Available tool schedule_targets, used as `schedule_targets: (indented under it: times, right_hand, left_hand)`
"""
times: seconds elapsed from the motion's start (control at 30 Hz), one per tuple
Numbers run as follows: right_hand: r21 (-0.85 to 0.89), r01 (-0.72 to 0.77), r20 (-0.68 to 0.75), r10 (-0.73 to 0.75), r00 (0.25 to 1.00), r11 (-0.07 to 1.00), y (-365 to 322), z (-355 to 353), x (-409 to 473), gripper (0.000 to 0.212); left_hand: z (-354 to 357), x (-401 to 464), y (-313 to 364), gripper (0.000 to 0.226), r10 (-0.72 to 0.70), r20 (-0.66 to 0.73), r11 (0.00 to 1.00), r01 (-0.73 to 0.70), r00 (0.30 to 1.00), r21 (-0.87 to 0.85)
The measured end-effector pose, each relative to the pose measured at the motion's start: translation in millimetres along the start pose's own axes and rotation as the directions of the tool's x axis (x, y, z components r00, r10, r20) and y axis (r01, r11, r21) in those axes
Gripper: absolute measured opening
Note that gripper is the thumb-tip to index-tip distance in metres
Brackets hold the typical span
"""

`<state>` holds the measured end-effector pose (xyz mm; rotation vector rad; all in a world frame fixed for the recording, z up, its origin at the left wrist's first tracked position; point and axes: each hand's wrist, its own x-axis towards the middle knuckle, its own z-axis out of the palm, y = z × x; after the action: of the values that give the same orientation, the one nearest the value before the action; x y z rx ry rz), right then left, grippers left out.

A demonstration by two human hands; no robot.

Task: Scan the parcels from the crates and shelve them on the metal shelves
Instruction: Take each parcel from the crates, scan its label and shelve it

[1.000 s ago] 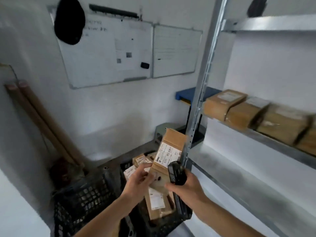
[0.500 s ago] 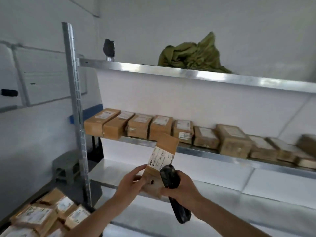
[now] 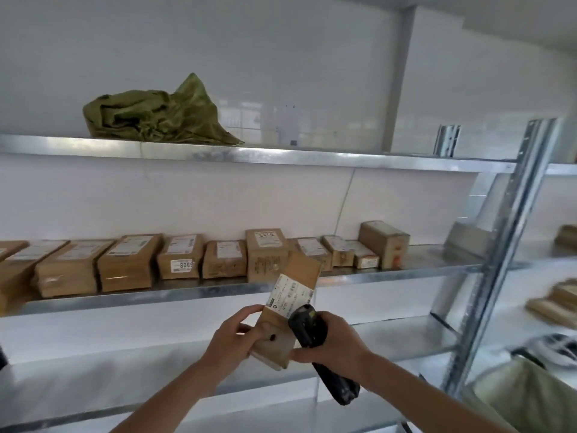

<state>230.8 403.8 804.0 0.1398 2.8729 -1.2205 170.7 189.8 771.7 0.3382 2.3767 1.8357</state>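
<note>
A flat brown cardboard parcel (image 3: 293,295) with a white label stands tilted in front of me. My left hand (image 3: 237,342) grips its lower left end, thumb on its face. My right hand (image 3: 331,342) holds a black handheld scanner (image 3: 312,332) and its fingers also touch the parcel's lower right edge. Behind them runs the middle metal shelf (image 3: 421,264), carrying a row of several brown parcels (image 3: 181,256). The shelf is bare at its right end, past the last upright box (image 3: 384,243).
A crumpled green sack (image 3: 156,115) lies on the top shelf (image 3: 281,156). A slotted metal upright (image 3: 499,254) stands at right, with more parcels (image 3: 559,301) on the adjoining shelving beyond it. The lower shelf (image 3: 406,332) passes under my hands. The crates are out of view.
My view has swung right, from the crate and whiteboard to the shelves. Both hands keep the parcel and scanner in the same hold, now before the middle shelf's right half.
</note>
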Motion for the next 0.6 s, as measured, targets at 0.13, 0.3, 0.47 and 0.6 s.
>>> schedule_targets:
  times: [0.13,0.3,0.47,0.6]
  right_hand:
    - [-0.18,-0.042,-0.085,0.027,0.996,0.983,48,-72,-5,0.072]
    - [-0.388,-0.123,-0.175,0.058,0.983,0.913,106,-151,-9,0.081]
    - [-0.507,-0.173,-0.192,0.084,0.978,0.845,146,-210,-16,0.077]
    - [-0.573,-0.192,-0.224,0.074,0.972,0.797,172,-237,-18,0.079]
  left_hand:
    - [63,23,21,0.024,0.004,0.044,0.999,-0.006,0.999,0.043]
    - [137,48,41,0.025,0.023,0.092,0.998,-0.028,0.995,0.05]
    - [201,63,60,0.024,0.054,0.13,0.996,-0.063,0.99,0.065]
    - [235,75,71,0.023,0.05,0.161,0.995,-0.063,0.986,0.081]
